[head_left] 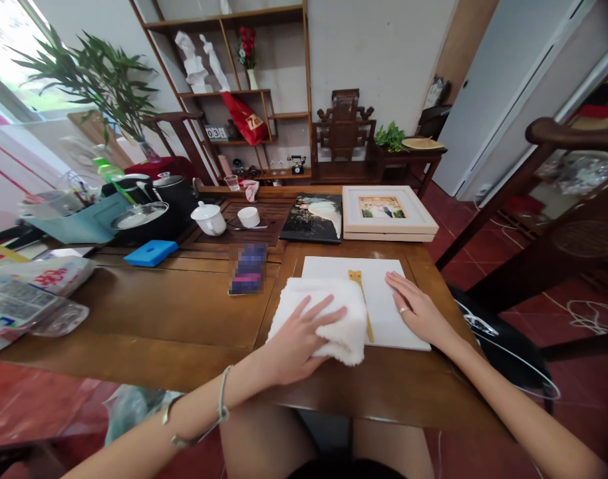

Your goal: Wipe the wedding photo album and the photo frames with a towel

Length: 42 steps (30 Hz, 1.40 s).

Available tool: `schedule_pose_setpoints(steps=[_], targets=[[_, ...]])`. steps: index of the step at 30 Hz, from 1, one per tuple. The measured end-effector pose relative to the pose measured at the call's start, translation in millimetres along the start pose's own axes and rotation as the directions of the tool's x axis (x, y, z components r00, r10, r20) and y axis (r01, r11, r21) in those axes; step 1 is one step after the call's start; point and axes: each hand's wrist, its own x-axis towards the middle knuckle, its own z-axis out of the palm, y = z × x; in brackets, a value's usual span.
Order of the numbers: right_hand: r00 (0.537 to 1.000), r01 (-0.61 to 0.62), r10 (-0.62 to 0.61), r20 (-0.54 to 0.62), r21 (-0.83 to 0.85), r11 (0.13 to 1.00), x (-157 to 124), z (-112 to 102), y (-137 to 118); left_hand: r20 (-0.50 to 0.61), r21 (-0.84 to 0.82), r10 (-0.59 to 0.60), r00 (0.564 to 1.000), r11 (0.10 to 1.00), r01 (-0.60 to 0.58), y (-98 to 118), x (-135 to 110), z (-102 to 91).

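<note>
- A white cloth [348,338] lay on the counter [174,299], overlapping the left part of a white board [386,326].
- A thin yellow stick [362,303] lay on the board, just beside the cloth.
- The left hand [304,340] lay palm-down on the cloth, fingers spread apart, forearm slanting from lower left.
- The right hand [424,316] rested at the board's right edge, fingers straight and close together, forearm slanting from lower right.
</note>
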Motion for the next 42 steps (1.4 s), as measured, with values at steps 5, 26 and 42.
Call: schedule_pose_setpoints(steps=[5, 26, 42], targets=[[1.0, -0.008, 0.008, 0.012, -0.002, 1.0, 0.9, -2.1, -1.4, -0.011, 0.043, -0.11, 0.994, 0.993, 0.111, -51.2, 43.3, -1.0], [1.0, -0.003, 0.004, 0.028, -0.024, 1.0, 0.4, -1.2, -1.9, -0.006, 0.025, 0.039, 0.999, 0.999, -0.038, 4.0, -16.1, 0.2], [1.0, 0.019, -0.018, 0.014, -0.032, 0.999, 0.6, -1.0, -0.5, -0.033, 0.082, -0.083, 0.996, 0.993, 0.086, -41.4, 68.0, 10.8]])
